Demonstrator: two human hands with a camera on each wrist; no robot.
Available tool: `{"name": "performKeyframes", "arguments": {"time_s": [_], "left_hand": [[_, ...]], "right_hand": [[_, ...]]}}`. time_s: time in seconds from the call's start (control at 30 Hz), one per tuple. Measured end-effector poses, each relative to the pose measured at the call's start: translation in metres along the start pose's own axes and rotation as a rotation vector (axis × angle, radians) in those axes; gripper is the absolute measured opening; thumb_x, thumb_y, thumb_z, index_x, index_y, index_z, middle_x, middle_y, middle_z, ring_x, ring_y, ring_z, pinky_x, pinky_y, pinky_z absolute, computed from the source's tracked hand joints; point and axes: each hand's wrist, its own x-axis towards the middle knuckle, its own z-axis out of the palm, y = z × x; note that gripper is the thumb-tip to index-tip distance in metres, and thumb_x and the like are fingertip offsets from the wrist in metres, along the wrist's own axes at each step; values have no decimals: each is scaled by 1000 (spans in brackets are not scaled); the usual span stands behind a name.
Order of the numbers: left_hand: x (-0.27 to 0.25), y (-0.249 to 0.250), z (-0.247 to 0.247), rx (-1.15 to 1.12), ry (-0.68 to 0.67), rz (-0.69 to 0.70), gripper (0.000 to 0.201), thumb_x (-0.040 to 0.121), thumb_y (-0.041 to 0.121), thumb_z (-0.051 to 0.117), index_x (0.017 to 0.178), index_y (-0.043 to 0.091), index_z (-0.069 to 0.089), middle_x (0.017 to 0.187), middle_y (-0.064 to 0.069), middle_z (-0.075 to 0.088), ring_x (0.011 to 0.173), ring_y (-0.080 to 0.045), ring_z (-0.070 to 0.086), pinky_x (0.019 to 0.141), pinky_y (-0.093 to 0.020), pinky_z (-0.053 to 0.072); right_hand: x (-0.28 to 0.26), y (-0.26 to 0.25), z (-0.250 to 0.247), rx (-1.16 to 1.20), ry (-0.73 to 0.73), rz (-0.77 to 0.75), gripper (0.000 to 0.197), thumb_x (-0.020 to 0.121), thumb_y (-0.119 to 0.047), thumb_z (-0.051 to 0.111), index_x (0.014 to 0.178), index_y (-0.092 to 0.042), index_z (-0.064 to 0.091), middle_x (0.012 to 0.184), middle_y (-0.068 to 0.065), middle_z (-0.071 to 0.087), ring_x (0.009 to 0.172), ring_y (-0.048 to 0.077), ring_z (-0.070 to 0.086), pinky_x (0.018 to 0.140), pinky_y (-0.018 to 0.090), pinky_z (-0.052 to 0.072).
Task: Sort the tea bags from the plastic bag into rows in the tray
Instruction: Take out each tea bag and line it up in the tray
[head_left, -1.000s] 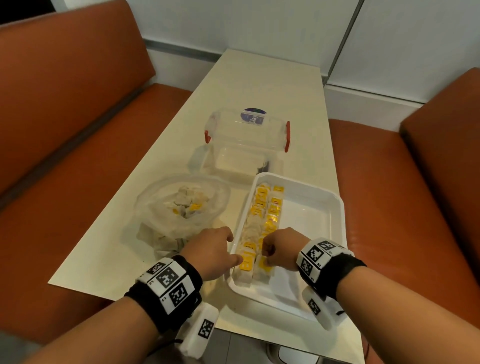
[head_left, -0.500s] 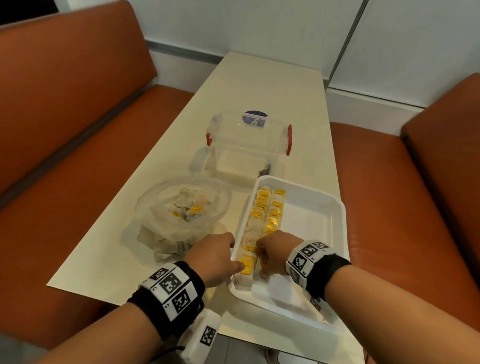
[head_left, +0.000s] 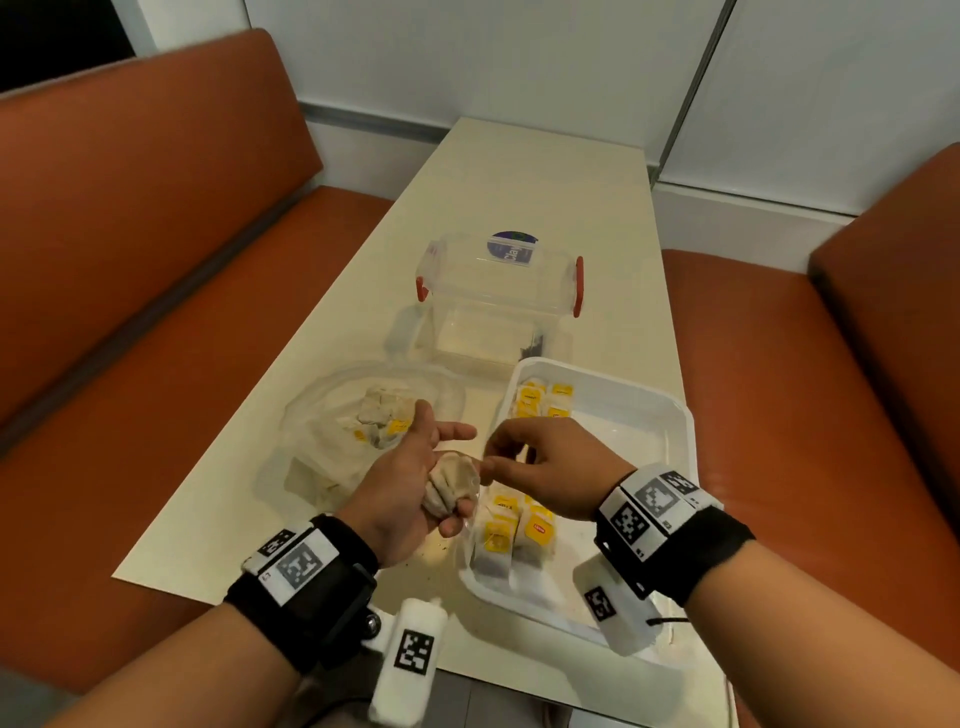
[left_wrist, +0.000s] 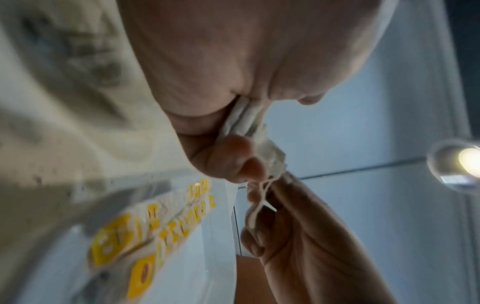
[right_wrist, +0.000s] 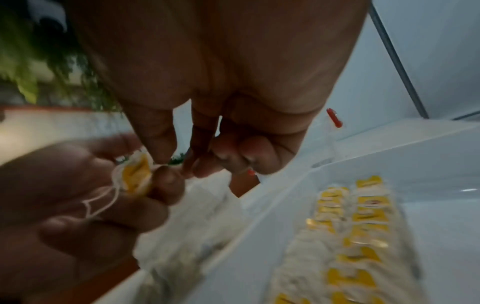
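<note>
Your left hand (head_left: 410, 478) grips a tea bag (head_left: 449, 486) above the table's (head_left: 519, 171) near edge; your right hand (head_left: 545, 467) at 3 o'clock pinches its string (right_wrist: 101, 197). Tray (head_left: 670, 415) with rows at 2 o'clock, plastic bag (head_left: 332, 415) at 11, clear box (head_left: 498, 291) at 12 beyond.

Booth setup. Long cream surface (head_left: 545, 171) runs from 6 toward 12 o'clock and butts against the far wall (head_left: 467, 57). Orange-brown upholstered bench (head_left: 156, 270) at 9 o'clock, seat plus tall backrest; matching bench (head_left: 779, 374) at 3 o'clock. Wall is pale grey-white panels, with a dark vertical seam (head_left: 696, 88) at 1 o'clock and a grey trim strip (head_left: 374, 117) low at 11. Dark opening (head_left: 57, 36) at 10 o'clock, top corner. Grey floor tile (head_left: 467, 696) shows at 6. Left wrist view: round ceiling light (left_wrist: 465, 162), lit. Right wrist view: blurred green foliage (right_wrist: 46, 67).
</note>
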Motion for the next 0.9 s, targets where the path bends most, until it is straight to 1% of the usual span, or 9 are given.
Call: {"name": "performKeyframes", "arguments": {"time_s": [0.1, 0.33, 0.5, 0.63, 0.7, 0.77, 0.8, 0.87, 0.9], "left_hand": [[0, 0, 9, -89, -25, 7, 78, 78, 70, 30, 124, 10, 48, 77, -15, 57, 49, -22, 50, 42, -24, 31], [0, -9, 21, -149, 19, 67, 71, 83, 64, 31, 120, 7, 51, 77, -14, 57, 55, -19, 49, 46, -28, 36], [5, -16, 24, -148, 32, 13, 63, 95, 60, 29, 113, 6, 54, 78, -12, 59, 57, -21, 50, 46, -28, 37], [7, -21, 15, -74, 139, -22, 53, 95, 58, 35, 102, 10, 56, 69, -7, 57, 50, -16, 43, 43, -23, 28], [5, -17, 9, 29, 148, 44, 36, 96, 46, 46, 99, 13, 60, 71, -5, 54, 51, -13, 40, 43, -21, 25], [3, -12, 5, 232, 61, 153, 16, 90, 27, 64, 102, 18, 65, 74, -5, 52, 50, -11, 40, 42, -21, 27], [4, -10, 3, 379, 15, 208, 19, 84, 24, 72, 102, 22, 68, 74, -5, 53, 49, -10, 42, 42, -22, 31], [6, -9, 5, 647, -37, 298, 28, 75, 33, 80, 101, 32, 70, 74, -6, 60, 52, -9, 52, 51, -23, 44], [7, -11, 6, 719, -52, 316, 29, 71, 42, 80, 98, 35, 72, 76, -7, 65, 59, -15, 59, 60, -29, 51]], "right_hand": [[-4, -13, -2, 57, 36, -49, 19, 90, -41, 59, 97, -26, 68, 86, -12, 61, 65, -6, 50, 60, 11, 34], [-13, -9, -3, 0, 128, -68, 22, 81, -47, 67, 93, -29, 65, 83, -11, 56, 70, -1, 48, 64, 17, 35], [-16, -7, -5, -26, 182, -71, 7, 88, -32, 62, 82, -28, 62, 80, -15, 56, 67, 0, 50, 63, 15, 36], [-21, -5, -20, -68, 111, -21, 13, 92, -32, 59, 98, -24, 66, 91, -15, 61, 70, -3, 50, 63, 8, 35], [-22, -4, -26, -117, 71, 0, 18, 92, -34, 59, 104, -23, 67, 99, -10, 64, 75, 0, 50, 66, 11, 37], [-22, -4, -29, -129, 49, 6, 20, 92, -35, 60, 106, -24, 69, 102, -9, 67, 81, 2, 53, 69, 12, 39], [-22, -5, -29, -135, 41, 2, 20, 91, -35, 61, 106, -24, 69, 103, -9, 67, 83, 2, 54, 70, 12, 40], [-22, -7, -30, -143, 28, -7, 19, 91, -35, 62, 104, -25, 70, 101, -9, 68, 79, 0, 53, 68, 10, 39], [-21, -8, -29, -143, 25, -13, 18, 90, -35, 62, 103, -26, 70, 99, -10, 68, 75, -1, 52, 66, 8, 37]]}}
